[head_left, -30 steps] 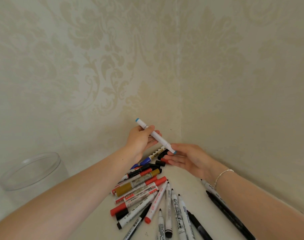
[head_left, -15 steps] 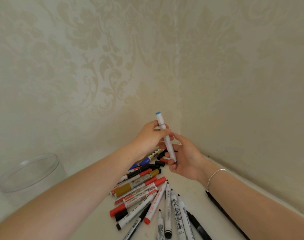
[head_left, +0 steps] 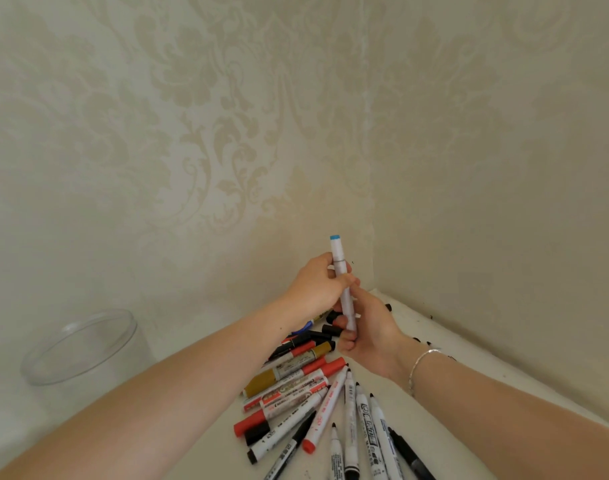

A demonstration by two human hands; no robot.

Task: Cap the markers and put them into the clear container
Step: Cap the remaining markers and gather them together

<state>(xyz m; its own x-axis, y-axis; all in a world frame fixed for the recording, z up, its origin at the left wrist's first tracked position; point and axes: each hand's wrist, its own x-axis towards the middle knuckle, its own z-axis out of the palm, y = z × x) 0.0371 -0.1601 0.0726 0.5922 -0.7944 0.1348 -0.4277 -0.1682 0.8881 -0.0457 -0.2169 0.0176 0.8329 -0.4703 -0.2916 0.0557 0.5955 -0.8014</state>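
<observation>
A white marker with a blue end [head_left: 341, 268] stands nearly upright above the table corner. My left hand [head_left: 317, 289] grips its upper middle. My right hand [head_left: 369, 327] holds its lower part, fingers curled round it; the lower tip is hidden in the fingers. Below the hands lies a pile of markers [head_left: 306, 382] in red, gold, black and white, several with bare tips. The clear container [head_left: 81, 344], round and open-topped, stands at the left, well apart from both hands.
Two patterned walls meet in a corner just behind the hands. Loose black caps [head_left: 331, 329] lie under the hands and small dark bits [head_left: 417, 340] sit along the right wall. The white table [head_left: 199, 330] runs between the container and the pile.
The white marker swung from slanted to nearly upright. My right hand rose from the table and closed round the marker's lower end, while my left hand kept hold.
</observation>
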